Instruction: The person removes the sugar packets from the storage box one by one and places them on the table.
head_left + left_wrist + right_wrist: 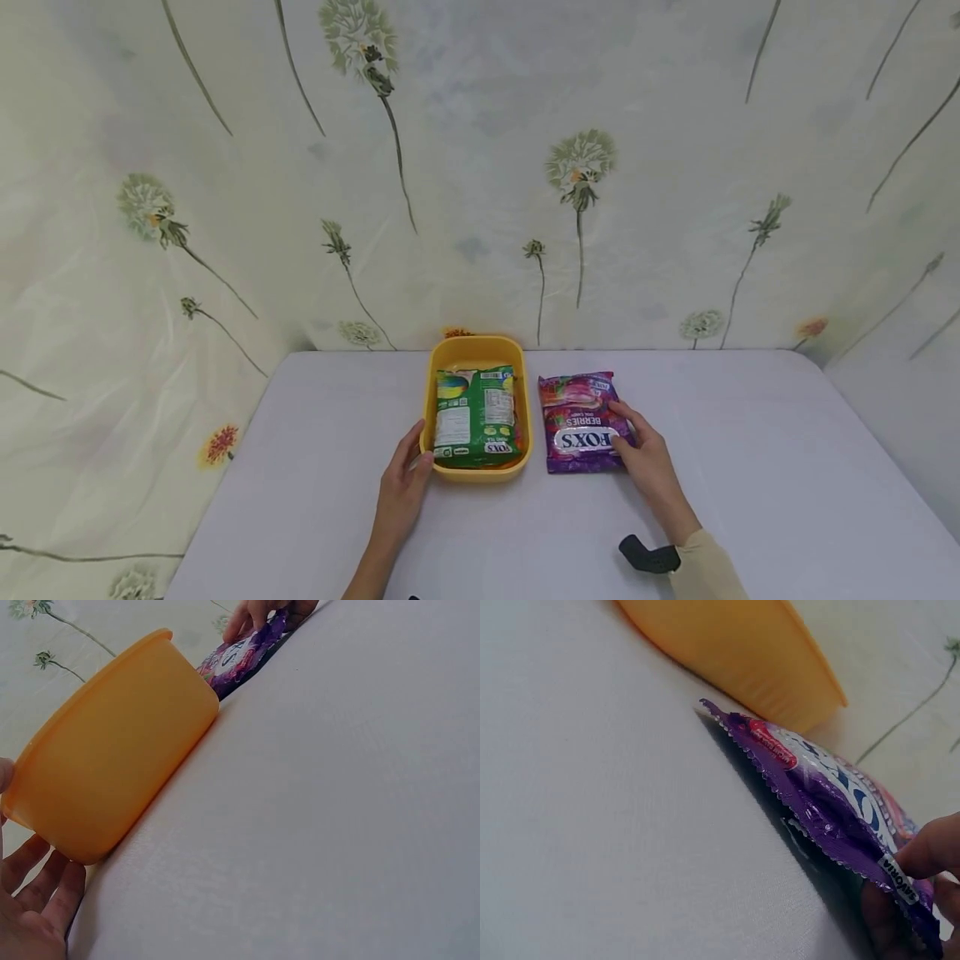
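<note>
A yellow plastic tub (480, 477) stands near the table's back edge. My left hand (402, 490) holds its near left corner, thumb by the rim and fingers against the outer wall. Inside the tub lies a green Fox's candy bag (472, 425), back label up, covering most of the tub's floor. To the right is a purple and red Fox's Berries candy bag (579, 417). My right hand (651, 467) pinches this bag's right edge, thumb on top and fingers underneath. In the right wrist view the bag's near edge shows a shadowed gap above the table.
A white cloth covers the table (765, 467). Behind it hangs a dandelion-patterned backdrop (465, 167), close to the tub's far end. A black curved device (648, 557) is at my right wrist, beside a beige sleeve (705, 567).
</note>
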A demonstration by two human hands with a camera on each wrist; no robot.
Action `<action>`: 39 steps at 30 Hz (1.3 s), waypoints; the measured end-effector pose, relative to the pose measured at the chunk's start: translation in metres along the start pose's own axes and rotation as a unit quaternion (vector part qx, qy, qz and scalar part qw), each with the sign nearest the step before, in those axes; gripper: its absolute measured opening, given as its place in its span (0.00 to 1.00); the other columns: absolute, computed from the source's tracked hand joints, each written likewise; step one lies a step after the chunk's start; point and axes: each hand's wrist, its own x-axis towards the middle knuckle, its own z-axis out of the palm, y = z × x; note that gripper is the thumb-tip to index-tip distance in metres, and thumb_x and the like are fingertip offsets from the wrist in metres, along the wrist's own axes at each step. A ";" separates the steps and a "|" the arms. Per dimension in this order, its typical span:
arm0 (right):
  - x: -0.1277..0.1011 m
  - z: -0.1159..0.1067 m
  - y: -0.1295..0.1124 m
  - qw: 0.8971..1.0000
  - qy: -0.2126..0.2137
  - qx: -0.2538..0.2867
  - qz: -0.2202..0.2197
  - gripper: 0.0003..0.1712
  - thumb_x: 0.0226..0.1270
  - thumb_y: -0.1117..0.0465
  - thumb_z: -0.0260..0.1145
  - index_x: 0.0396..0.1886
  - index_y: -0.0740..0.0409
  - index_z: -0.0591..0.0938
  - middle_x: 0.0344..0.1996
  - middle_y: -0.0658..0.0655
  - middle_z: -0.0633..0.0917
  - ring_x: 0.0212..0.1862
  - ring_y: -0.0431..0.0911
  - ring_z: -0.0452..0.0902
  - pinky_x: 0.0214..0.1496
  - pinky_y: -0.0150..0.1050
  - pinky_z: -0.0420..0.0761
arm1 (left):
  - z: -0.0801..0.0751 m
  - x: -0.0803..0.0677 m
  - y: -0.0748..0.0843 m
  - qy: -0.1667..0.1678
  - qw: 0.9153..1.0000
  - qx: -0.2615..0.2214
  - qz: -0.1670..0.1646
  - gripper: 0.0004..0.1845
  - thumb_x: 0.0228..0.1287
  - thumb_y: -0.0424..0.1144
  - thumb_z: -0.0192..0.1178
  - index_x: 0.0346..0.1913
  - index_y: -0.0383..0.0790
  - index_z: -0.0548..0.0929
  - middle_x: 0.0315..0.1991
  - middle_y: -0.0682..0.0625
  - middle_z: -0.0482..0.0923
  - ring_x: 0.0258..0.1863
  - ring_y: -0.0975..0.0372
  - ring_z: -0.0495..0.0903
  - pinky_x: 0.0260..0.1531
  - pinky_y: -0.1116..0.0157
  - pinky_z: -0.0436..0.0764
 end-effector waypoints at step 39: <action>-0.002 0.004 -0.006 0.990 0.048 -0.080 -0.110 0.24 0.66 0.66 0.57 0.62 0.61 0.70 0.63 0.67 0.66 0.66 0.62 0.59 0.67 0.64 0.58 | 0.005 0.012 -0.036 0.014 1.000 0.003 0.006 0.26 0.65 0.58 0.53 0.65 0.73 0.62 0.69 0.64 0.61 0.68 0.62 0.66 0.60 0.63 0.75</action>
